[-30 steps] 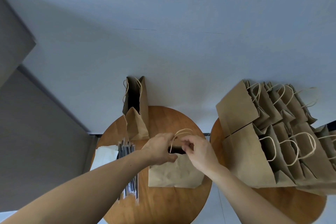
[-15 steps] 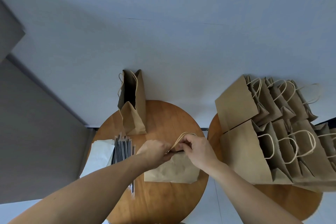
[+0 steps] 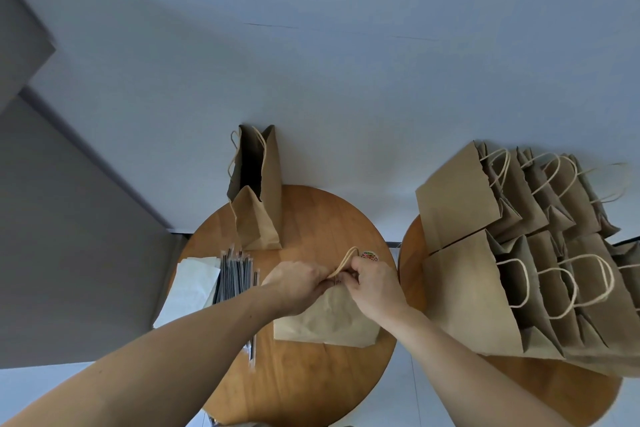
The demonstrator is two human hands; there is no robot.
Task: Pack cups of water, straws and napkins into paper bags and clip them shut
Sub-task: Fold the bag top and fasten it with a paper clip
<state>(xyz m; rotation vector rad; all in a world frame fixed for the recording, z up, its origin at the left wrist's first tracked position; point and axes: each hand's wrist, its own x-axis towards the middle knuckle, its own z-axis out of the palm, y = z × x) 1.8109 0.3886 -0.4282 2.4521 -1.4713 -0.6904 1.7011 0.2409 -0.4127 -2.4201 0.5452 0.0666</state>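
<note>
Nearest, two bare forearms, reaching in from the bottom edge. Next, left hand [image 3: 298, 284] and right hand [image 3: 375, 286], knuckle to knuckle over the mouth of a bag [image 3: 325, 322], fingers of both curled, pinching its top edge together. Bag upright on the near half of the left table [image 3: 304, 378], broad side toward the camera, contents hidden. Poking up between the hands, one twine handle [image 3: 343, 262]. Just left of the bag, a bundle of wrapped straws [image 3: 237, 277], lying flat. Touching the bundle, at the table's left rim, a stack of white napkins [image 3: 192, 288]. Just past the right hand, a small coloured round thing [image 3: 370, 255], too small to tell. At the far rim, against the wall, a second bag [image 3: 258, 211], upright and gaping. Well to the right, on a second table [image 3: 412, 274], two rows of bags [image 3: 478, 291], packed side by side, handles showing.
</note>
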